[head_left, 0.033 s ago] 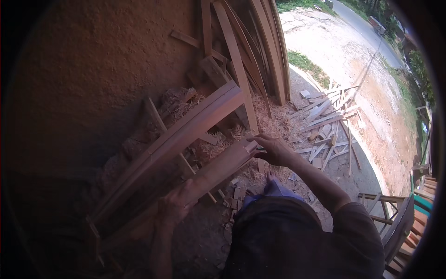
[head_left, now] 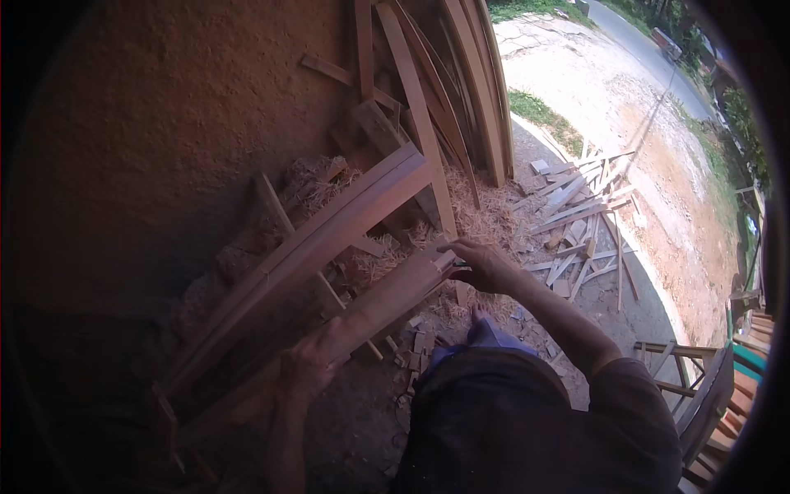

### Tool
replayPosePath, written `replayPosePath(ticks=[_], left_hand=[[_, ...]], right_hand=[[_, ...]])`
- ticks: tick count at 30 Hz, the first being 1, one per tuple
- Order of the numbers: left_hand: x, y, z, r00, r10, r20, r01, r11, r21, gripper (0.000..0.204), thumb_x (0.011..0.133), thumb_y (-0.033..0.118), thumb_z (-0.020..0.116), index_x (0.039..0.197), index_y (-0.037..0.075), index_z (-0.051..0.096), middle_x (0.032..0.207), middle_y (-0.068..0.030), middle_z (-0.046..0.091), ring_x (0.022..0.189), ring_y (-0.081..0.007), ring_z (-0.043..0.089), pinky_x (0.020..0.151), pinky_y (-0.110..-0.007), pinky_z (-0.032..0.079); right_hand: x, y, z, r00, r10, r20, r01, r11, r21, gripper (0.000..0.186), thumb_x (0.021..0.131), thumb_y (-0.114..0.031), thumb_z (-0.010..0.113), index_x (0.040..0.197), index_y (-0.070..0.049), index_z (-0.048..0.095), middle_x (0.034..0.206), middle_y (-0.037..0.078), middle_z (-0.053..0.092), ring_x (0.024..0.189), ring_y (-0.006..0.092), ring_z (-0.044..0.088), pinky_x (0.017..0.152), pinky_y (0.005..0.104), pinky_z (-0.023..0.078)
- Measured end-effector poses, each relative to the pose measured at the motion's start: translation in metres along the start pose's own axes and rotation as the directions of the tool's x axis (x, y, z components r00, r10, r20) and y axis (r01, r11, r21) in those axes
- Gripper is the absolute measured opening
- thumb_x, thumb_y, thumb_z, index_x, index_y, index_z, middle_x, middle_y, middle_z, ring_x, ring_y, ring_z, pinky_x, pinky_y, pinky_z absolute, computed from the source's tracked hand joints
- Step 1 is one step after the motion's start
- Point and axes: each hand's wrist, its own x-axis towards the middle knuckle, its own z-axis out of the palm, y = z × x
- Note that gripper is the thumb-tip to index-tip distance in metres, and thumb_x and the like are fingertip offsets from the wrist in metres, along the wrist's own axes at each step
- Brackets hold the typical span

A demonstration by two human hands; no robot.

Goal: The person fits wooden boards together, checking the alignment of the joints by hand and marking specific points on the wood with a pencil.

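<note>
A long, pale wooden beam (head_left: 374, 313) slants from the dark lower left up toward the middle. My left hand (head_left: 309, 362) is closed around its side, partway along. At the beam's upper end, which has a stepped cut, my right hand (head_left: 485, 265) has its fingers curled over the end. A thin dark thing (head_left: 462, 264) shows between those fingers, too small to name. Beside the held beam, farther left, a thicker wooden beam (head_left: 329, 235) runs nearly parallel, with a groove along its top. The lower ends of both beams fade into shadow.
Tall planks (head_left: 477, 90) lean against the rough brown wall (head_left: 181, 107). Wood shavings (head_left: 485, 218) and small offcuts (head_left: 420, 346) litter the ground around my feet. A heap of scrap strips (head_left: 588, 214) lies to the right. A wooden frame (head_left: 679, 366) stands at the lower right.
</note>
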Motion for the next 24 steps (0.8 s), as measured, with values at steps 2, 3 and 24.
replayPosePath(ticks=[2,3,24], left_hand=[[0.005,0.001,0.002,1.000,-0.021,0.012,0.021,1.000,0.008,0.082,0.079,0.026,0.086,0.149,0.014,0.048,0.124,-0.0162,0.069,0.106,-0.0389,0.070,0.084,-0.049,0.058],[0.006,0.002,0.003,0.999,-0.035,0.020,0.035,0.999,0.014,0.081,0.078,0.026,0.087,0.149,0.014,0.048,0.124,-0.0163,0.069,0.106,-0.0389,0.070,0.085,-0.049,0.058],[0.007,-0.021,0.013,0.999,0.001,0.049,-0.007,0.991,0.134,0.080,0.083,0.035,0.083,0.151,0.018,0.045,0.119,-0.0092,0.071,0.098,-0.0364,0.070,0.077,-0.052,0.058]], right_hand=[[-0.002,0.009,0.005,0.995,0.083,0.052,-0.081,0.996,-0.043,0.054,0.092,-0.036,0.075,0.136,-0.012,0.054,0.130,0.012,0.060,0.112,0.0361,0.066,0.086,0.0483,0.057],[-0.002,0.010,0.008,0.989,0.123,0.079,-0.118,0.991,-0.062,0.053,0.092,-0.037,0.075,0.134,-0.012,0.055,0.129,0.012,0.060,0.111,0.0361,0.067,0.085,0.0484,0.057],[0.006,0.029,0.035,0.999,-0.050,0.008,0.051,0.995,-0.089,0.053,0.087,-0.043,0.079,0.118,-0.006,0.056,0.128,0.013,0.057,0.104,0.0379,0.069,0.080,0.0503,0.057]])
